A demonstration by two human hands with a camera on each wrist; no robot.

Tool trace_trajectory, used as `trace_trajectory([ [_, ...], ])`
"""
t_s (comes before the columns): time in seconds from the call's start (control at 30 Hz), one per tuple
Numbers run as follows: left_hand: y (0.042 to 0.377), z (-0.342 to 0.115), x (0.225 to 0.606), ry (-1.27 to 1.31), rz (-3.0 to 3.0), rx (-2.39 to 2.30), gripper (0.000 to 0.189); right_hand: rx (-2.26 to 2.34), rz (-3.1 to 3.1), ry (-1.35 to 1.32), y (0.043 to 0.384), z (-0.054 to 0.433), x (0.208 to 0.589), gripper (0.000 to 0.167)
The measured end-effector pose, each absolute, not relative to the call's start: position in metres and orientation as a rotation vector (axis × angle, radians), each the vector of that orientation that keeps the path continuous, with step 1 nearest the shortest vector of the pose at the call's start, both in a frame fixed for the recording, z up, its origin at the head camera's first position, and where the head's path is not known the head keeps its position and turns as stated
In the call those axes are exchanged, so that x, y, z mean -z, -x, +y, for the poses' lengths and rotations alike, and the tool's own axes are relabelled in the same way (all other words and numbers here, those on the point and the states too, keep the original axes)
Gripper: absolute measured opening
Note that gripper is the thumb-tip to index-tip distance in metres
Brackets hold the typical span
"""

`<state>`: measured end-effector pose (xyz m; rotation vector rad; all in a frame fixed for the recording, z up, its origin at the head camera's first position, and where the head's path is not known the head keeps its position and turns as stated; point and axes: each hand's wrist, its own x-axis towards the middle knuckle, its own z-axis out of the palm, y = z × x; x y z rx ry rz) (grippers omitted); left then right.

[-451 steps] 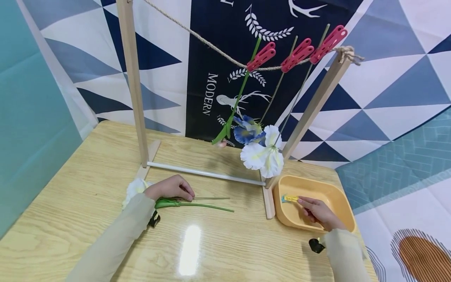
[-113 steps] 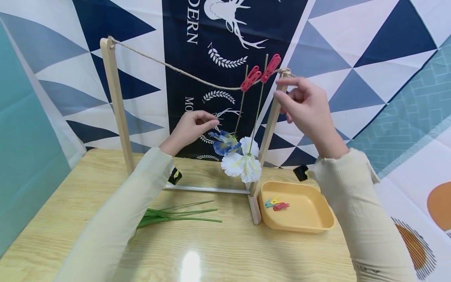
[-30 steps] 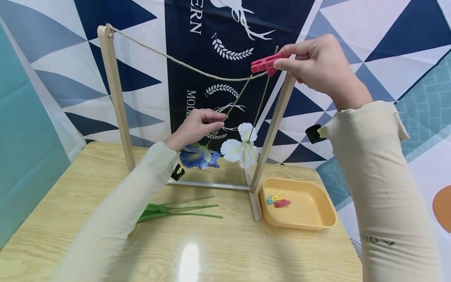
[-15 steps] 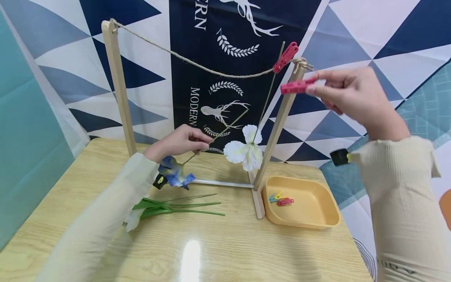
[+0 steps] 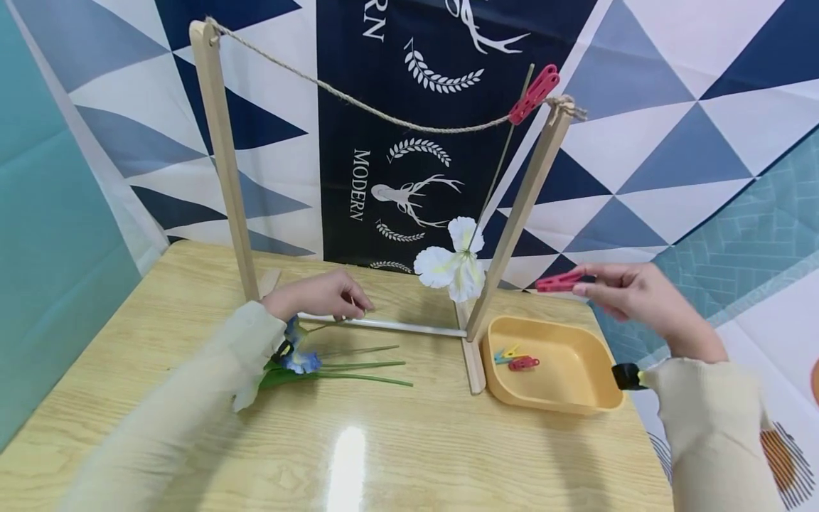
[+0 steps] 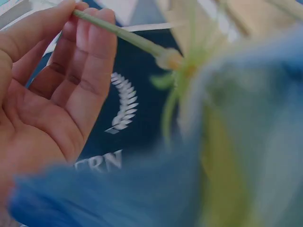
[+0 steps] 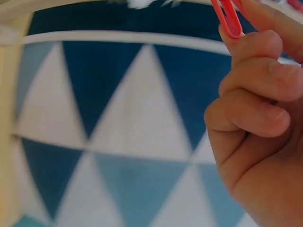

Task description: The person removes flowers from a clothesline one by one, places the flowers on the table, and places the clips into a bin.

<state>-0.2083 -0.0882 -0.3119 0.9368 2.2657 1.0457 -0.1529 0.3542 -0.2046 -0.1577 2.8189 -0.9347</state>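
Low over the table at the left, my left hand [image 5: 323, 294] pinches the stem of a blue artificial flower [image 5: 301, 359]. Its petals [image 6: 118, 194] fill much of the left wrist view, blurred. Below lie several green-stemmed flowers [image 5: 365, 365], partly hidden by my sleeve and the blue bloom. My right hand [image 5: 646, 299] pinches a red clothespin [image 5: 557, 283] in the air beyond the yellow basin's right part. A white flower [image 5: 456, 263] hangs head down from the rope [image 5: 384, 114], clipped by another red clothespin [image 5: 536, 92].
The yellow basin [image 5: 576, 398] holds several clothespins: a red one [image 5: 525, 363], a yellow one [image 5: 512, 351] and a blue one [image 5: 502, 358]. A wooden frame with a left post [image 5: 224, 156], right post [image 5: 521, 220] and white bottom bar [image 5: 409, 326] stands on the table.
The blue flower came off the rope; my left hand lowered it left toward the flowers on the table. My right hand took its red clothespin and moved right and down toward the basin.
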Motion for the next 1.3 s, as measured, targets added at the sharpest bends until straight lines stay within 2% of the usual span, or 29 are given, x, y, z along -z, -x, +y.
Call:
trace_trajectory([
  [0.33, 0.203, -0.08, 0.37, -0.854, 2.248, -0.823, 0.022, 1.075, 2.501, 0.067, 0.168, 0.393, 0.324, 0.057],
  [0.5, 0.202, -0.074, 0.385, -0.826, 2.238, -0.795, 0.022, 1.081, 2.406, 0.052, 0.167, 0.399, 0.364, 0.056],
  [0.7, 0.2, -0.074, 0.399, -0.74, 2.251, -0.823, 0.019, 1.071, 2.34, 0.091, 0.166, 0.391, 0.388, 0.053],
  [0.9, 0.201, -0.08, 0.414, -0.772, 2.303, -0.831, 0.015, 1.088, 2.258, 0.065, 0.165, 0.387, 0.403, 0.055],
  [1.3, 0.2, -0.086, 0.416, -0.729, 2.329, -0.889, 0.009, 0.987, 2.319, -0.047, 0.165, 0.385, 0.422, 0.046],
])
